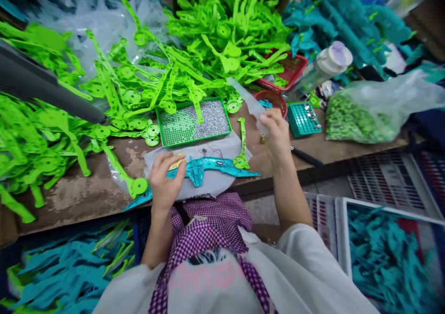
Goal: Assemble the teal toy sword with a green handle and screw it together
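A teal wing-shaped plastic part (197, 171) lies on a pale sheet (218, 185) at the front of the bench. Thin red wires and a small dark component (219, 163) show on it. My left hand (166, 177) rests over its left end, fingers curled beside a yellow piece (175, 163). Whether they grip the piece or only touch it is hidden. Raised to the right, my right hand (276, 131) is closed around a translucent, whitish, tapered object (247, 98), tilted up to the left. A green arm-like part (242, 144) lies between the hands.
A green tray (177, 128) of small metal pieces stands behind the sheet, below heaped green parts (215, 35). Rightward are a red bowl (274, 99), teal block (303, 119), black-handled tool (306, 156) and bag of green pieces (359, 117). A grey bar (48, 80) juts in left.
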A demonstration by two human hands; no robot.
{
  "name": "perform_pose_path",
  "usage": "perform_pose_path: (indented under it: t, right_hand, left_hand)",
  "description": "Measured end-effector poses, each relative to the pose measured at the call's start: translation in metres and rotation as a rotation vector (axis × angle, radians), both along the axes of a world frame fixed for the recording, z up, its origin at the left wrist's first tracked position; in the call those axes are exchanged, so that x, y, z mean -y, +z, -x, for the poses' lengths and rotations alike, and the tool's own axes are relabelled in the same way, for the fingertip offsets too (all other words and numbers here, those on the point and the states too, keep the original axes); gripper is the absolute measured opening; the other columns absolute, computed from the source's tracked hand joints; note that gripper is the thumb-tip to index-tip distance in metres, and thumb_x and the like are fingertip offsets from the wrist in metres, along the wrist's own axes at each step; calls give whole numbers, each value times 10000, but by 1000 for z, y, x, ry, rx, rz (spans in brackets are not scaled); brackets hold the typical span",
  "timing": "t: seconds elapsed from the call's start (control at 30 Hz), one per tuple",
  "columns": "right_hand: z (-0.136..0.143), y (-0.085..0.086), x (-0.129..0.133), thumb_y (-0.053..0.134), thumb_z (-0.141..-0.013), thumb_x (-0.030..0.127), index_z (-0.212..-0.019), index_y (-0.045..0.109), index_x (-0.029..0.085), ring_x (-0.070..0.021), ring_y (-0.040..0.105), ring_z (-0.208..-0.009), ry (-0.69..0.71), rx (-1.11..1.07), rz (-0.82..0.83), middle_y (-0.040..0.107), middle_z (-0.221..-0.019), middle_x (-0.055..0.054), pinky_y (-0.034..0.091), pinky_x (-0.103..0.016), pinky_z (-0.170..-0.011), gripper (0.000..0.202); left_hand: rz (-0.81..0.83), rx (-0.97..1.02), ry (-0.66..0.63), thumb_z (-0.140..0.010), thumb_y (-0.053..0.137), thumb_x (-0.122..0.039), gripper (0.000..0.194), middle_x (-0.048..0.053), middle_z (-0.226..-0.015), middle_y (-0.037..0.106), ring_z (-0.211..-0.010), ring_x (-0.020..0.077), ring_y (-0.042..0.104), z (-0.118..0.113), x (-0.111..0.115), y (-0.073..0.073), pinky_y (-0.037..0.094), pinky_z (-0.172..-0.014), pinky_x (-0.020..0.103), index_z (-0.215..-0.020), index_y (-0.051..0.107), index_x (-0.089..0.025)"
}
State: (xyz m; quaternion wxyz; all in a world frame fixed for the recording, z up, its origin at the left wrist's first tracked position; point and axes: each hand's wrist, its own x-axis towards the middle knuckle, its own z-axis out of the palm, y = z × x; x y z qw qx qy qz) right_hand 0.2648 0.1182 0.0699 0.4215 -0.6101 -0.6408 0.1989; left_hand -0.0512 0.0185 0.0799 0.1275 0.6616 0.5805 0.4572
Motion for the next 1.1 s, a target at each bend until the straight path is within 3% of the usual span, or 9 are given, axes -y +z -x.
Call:
perform_pose_path:
  t: [0.07, 0.13, 0.2, 0.3, 0.47, 0.73, 0.87, 0.97, 1.1]
  right_hand:
    - [-17, -18, 38, 589, -888, 678, -974, 707, 245, -216, 695, -856, -80, -292, 142, 716, -930, -53, 595, -389, -741, 457]
    - [-27, -28, 65, 749, -743, 691, -923, 701, 242, -179, 674, -732, -90, -532, 319, 720, -847, -20, 588, -334, -656, 487]
    - [-34, -33, 80, 858, -623, 663, -892, 683, 229, -143, 657, -671, -74, -683, 472, 728, -810, -2, 576, -281, -610, 540]
    - [-40, -39, 87, 934, -534, 598, -889, 658, 218, -108, 646, -620, -62, -812, 612, 732, -771, 14, 565, -226, -571, 589]
    - [-40, -57, 73, 943, -480, 613, -866, 631, 214, -100, 627, -566, -30, -836, 653, 691, -676, 36, 559, -217, -526, 637]
    - [-37, -66, 59, 918, -540, 580, -866, 571, 216, -117, 613, -578, 32, -725, 671, 652, -698, 30, 568, -269, -551, 599]
    - [-29, -71, 59, 816, -679, 569, -919, 560, 216, -147, 604, -613, -5, -476, 629, 625, -742, 15, 530, -293, -554, 497]
    - [-24, -72, 63, 706, -785, 499, -1053, 590, 197, -201, 642, -771, -67, -184, 513, 657, -877, -38, 562, -377, -732, 421]
    - [-25, -68, 63, 662, -825, 451, -1339, 548, 179, -256, 656, -988, -32, 12, 339, 613, -1247, -150, 549, -463, -929, 592]
  left_hand:
    - [129, 31, -264, -973, 644, -317, 171, 55, -1052, 694, -929, 174, 667, -33, -34, 19, 551, -846, 339, -1063, 722, -195]
    - [240, -33, -492, -984, 636, -329, 216, 64, -1073, 700, -913, 175, 678, -69, -58, 26, 552, -868, 348, -1127, 698, -180]
    - [323, -195, -636, -965, 669, -350, 331, 90, -1163, 697, -1052, 228, 675, -100, -67, 22, 531, -955, 389, -1251, 647, -184]
    - [433, -461, -759, -866, 787, -408, 641, 160, -1315, 643, -1224, 333, 614, -128, -61, 3, 490, -1029, 441, -1398, 542, -150]
    - [508, -630, -800, -746, 881, -476, 942, 216, -1429, 558, -1288, 380, 551, -135, -45, -26, 437, -1084, 457, -1490, 442, -102]
    - [435, -605, -822, -818, 792, -516, 758, 145, -1332, 590, -1190, 340, 540, -132, -47, -47, 439, -991, 436, -1438, 528, -171]
    - [404, -583, -824, -818, 783, -530, 770, 151, -1318, 583, -1173, 340, 527, -129, -48, -54, 427, -988, 452, -1442, 534, -152]
    - [395, -575, -842, -823, 775, -538, 757, 147, -1300, 589, -1160, 336, 528, -129, -49, -54, 431, -972, 449, -1433, 544, -154]
    - [391, -588, -853, -820, 775, -537, 737, 141, -1264, 603, -1152, 332, 535, -129, -51, -52, 428, -967, 447, -1416, 557, -161]
